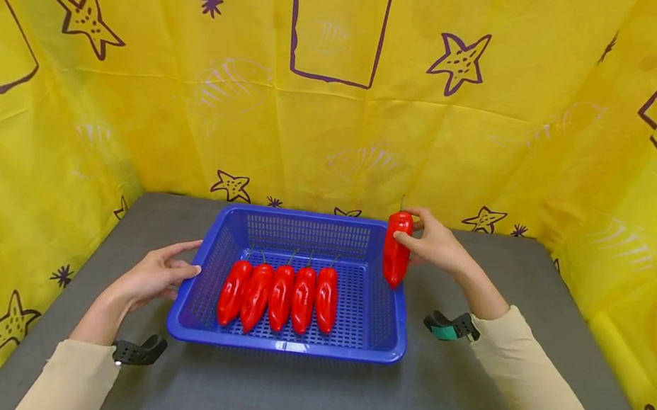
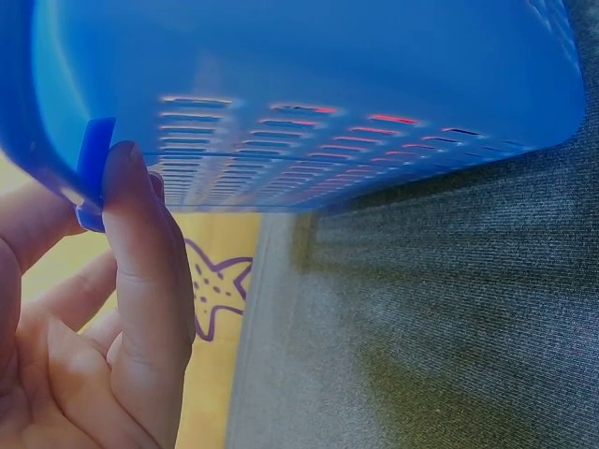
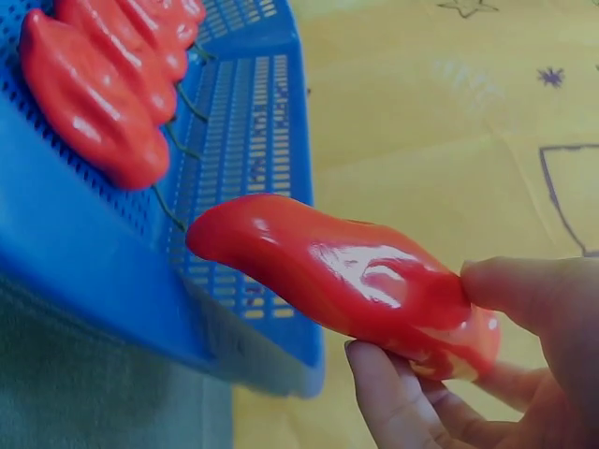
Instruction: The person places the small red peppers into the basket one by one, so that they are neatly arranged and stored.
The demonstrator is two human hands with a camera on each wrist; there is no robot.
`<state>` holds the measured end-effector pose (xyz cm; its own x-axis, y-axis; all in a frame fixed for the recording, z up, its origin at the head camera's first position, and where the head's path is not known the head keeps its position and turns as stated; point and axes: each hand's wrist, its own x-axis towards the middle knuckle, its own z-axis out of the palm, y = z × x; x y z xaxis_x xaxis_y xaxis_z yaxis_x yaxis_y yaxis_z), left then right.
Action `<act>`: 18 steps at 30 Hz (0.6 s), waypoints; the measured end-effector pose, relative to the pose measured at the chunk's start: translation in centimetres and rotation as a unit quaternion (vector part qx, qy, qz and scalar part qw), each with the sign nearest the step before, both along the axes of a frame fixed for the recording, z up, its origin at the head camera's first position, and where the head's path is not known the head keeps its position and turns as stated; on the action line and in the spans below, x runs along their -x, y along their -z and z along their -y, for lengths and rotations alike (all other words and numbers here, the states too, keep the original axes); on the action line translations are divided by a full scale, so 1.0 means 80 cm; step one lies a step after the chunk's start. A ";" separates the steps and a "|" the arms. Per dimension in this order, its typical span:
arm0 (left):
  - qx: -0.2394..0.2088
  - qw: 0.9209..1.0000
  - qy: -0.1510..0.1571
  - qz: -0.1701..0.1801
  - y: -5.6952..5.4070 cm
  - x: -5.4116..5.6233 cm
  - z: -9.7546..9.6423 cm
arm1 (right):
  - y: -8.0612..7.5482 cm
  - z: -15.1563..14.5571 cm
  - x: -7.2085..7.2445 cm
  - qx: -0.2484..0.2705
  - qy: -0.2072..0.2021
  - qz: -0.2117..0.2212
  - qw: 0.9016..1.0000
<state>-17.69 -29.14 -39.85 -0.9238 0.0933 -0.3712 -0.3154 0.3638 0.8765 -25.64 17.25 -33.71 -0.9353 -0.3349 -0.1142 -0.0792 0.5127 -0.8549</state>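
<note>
Near the stem end, my right hand (image 1: 435, 243) pinches a glossy red chili pepper (image 1: 397, 248) between thumb and fingers. The pepper hangs upright, stem up, over the right rim of a blue plastic basket (image 1: 288, 347). In the right wrist view its tip (image 3: 220, 229) points toward the basket. My left hand (image 1: 152, 275) grips the basket's left rim, thumb on one side and fingers on the other, as the left wrist view shows (image 2: 140, 271). Several red peppers (image 1: 280, 298) lie side by side in the basket, green stems toward the far wall, left of its middle.
The basket stands on a dark grey table (image 1: 284, 406). Yellow cloth (image 1: 328, 126) printed with purple starfish and other drawings hangs behind and along both sides. A black strap (image 1: 140, 351) sits at the left wrist, and a black strap with green (image 1: 450, 327) at the right.
</note>
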 end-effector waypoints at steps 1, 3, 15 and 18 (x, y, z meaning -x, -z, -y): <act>0.000 1.000 0.000 0.000 0.000 0.000 0.000 | 0.000 0.003 0.000 0.000 -0.002 0.001 1.000; -0.007 1.000 0.002 -0.003 -0.002 -0.001 -0.001 | 0.001 0.008 0.000 -0.004 -0.007 0.005 1.000; -0.020 1.000 0.007 -0.006 -0.006 -0.002 -0.003 | 0.011 0.046 0.003 -0.040 -0.028 0.012 0.999; -0.021 1.000 0.007 -0.006 -0.006 -0.002 -0.003 | 0.016 0.053 0.005 -0.049 -0.036 0.020 0.998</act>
<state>-17.55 -28.89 -39.38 -0.9265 0.1220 -0.3559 -0.3002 0.3305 0.8948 -26.03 13.02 -35.00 -0.9035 -0.3857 -0.1868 -0.0847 0.5880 -0.8044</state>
